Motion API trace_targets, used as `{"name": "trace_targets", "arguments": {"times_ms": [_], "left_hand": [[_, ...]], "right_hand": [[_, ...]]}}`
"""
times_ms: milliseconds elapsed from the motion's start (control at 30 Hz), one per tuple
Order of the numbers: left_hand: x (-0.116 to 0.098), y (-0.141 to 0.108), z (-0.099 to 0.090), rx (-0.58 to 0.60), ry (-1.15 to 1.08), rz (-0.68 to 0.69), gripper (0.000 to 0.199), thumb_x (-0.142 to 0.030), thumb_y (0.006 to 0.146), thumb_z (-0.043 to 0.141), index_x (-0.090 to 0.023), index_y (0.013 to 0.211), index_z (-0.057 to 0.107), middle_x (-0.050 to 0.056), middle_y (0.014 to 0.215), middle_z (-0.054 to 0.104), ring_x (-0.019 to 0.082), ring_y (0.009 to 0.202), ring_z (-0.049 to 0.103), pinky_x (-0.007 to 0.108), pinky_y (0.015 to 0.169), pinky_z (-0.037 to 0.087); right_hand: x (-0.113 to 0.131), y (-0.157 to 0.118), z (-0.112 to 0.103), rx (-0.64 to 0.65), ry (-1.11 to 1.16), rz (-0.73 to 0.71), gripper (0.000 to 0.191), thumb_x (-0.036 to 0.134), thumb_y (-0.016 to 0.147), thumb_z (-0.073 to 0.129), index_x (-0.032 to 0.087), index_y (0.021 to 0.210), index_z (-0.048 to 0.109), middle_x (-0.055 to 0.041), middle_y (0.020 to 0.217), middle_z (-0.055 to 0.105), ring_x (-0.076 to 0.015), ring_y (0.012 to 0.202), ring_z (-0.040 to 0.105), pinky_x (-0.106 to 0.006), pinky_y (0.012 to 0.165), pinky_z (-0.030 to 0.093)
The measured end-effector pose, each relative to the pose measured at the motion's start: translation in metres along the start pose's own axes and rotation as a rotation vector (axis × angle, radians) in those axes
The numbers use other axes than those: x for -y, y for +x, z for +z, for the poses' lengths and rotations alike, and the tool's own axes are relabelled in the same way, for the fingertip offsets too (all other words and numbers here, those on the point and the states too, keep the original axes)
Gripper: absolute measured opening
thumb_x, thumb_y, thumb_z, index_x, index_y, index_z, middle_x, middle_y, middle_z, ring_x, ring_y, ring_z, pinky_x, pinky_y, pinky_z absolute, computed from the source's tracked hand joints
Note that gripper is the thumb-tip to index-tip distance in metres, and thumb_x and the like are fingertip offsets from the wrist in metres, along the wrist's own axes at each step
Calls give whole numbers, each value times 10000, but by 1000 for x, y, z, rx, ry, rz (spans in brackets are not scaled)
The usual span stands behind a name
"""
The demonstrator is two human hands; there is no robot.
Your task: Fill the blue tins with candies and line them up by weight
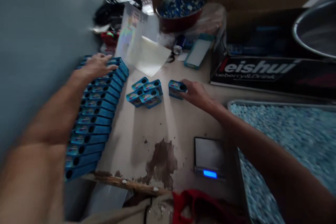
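My right hand (195, 92) grips the side of a small blue box (175, 89) that has a dark round hole in its top. This box stands on the table, apart from a cluster of several similar small blue boxes (147, 92) to its left. At the far end of a long row of blue boxes (96, 112), my left hand (98, 64) lies over the tops with its fingers apart. Part of its underside is hidden, and I cannot see a box lifted in it.
A small scale (209, 154) with a lit blue display is near the front edge. To the right is a metal tray (283, 103) of pale blue pieces. Behind stand a black printed carton (257, 73), a red bowl (181, 22) of blue pieces and a white sheet (149, 56).
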State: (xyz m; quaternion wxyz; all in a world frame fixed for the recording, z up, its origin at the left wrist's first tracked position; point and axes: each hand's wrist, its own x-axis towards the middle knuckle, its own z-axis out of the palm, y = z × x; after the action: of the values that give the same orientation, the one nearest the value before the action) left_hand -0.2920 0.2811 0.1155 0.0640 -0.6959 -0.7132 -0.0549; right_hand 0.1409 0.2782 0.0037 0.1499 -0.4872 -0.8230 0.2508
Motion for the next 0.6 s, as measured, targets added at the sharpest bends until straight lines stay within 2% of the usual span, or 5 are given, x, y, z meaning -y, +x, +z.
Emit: {"name": "trace_targets", "arguments": {"times_ms": [100,200,300,400,600], "left_hand": [[10,-24,8,113,61,-18,557,-344,1102,752,-77,1583,666,153,1672,652,355,1558,611,697,1370,427],[10,-65,4,98,105,100,748,-695,1128,554,-127,1594,697,132,1724,622,389,1585,604,653,1375,423],[-11,-106,2,53,29,228,948,-906,1085,337,-194,1563,740,108,1691,657,387,1537,652,600,1365,453],[-49,-128,11,27,-56,309,800,-881,1088,406,-279,1428,808,68,1581,742,361,1422,723,599,1314,502],[-113,-146,28,13,-128,528,415,-554,1128,595,-291,1370,806,102,1503,797,347,1358,744,613,1241,514]], "right_hand": [[-4,-44,-23,-11,-28,28,331,423,1039,797,225,1304,816,-115,1135,867,-331,1032,813,-393,885,586],[-10,-121,-51,-16,27,36,391,419,982,858,247,1332,835,-80,1106,875,-315,974,823,-392,864,592],[-18,-199,-61,27,123,64,372,427,989,855,253,1319,850,-74,1076,882,-293,898,827,-383,809,621],[-25,-249,-48,26,178,43,351,351,997,840,277,1340,848,-77,1176,891,-295,992,851,-394,876,669],[-46,-278,-29,-110,160,68,644,312,936,906,315,1556,734,-102,1454,824,-351,1247,823,-517,1058,691]]}}
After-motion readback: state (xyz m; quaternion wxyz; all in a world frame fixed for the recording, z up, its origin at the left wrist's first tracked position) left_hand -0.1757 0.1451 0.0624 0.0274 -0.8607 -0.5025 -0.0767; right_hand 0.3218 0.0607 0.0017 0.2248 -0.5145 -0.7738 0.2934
